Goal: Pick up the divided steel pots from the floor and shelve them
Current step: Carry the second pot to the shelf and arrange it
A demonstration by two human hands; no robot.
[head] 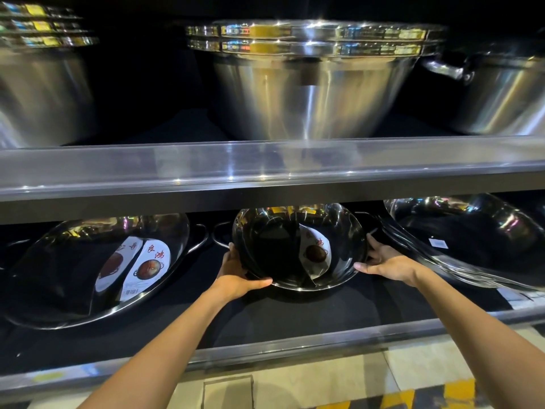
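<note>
Left hand (236, 274) and right hand (383, 262) clasp opposite rims of the divided pot (283, 246) between them.

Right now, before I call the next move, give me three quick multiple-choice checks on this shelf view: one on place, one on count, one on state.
1. Where is the held divided pot?
A. On the floor
B. At the lower shelf, middle
C. On the upper shelf

2. How many hands grip it?
A. None
B. One
C. Two

3. How does it sit?
A. Tilted, open side toward the camera
B. Upside down
C. Flat with a lid on

Key: 1 B, it lies between the labelled pot and the stacked pots. 2 C, the left hand and right hand each hold a side of the rim. 3 A, its divider and inner label face the camera.
</note>
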